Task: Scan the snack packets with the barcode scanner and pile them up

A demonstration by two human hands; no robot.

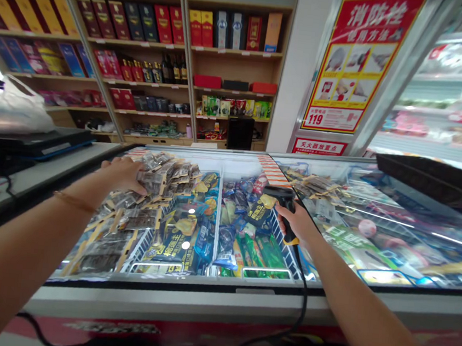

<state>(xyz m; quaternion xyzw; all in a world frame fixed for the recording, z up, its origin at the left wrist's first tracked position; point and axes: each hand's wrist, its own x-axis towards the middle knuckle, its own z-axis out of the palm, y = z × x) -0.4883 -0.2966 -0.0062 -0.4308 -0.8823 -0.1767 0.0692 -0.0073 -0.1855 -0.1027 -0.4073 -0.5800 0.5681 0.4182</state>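
My left hand (122,175) reaches over a heap of small clear packets with brown contents (147,183), spread on the left part of the freezer's glass top (252,164). Its fingers are apart and rest at the edge of the heap; the fingertips are partly hidden. In my right hand (297,224) is a black and yellow barcode scanner (289,204), held by its handle above the freezer. The scanner's black cable (304,296) hangs down over the front edge. Under the glass, baskets hold blue, black and green ice cream wrappers (255,252).
More packets (320,187) lie on the right part of the freezer top. A black tray (432,180) sits at the far right. On the left counter stand a dark flat device (52,143) and a white plastic bag (10,106). Shelves with boxes (145,43) stand behind.
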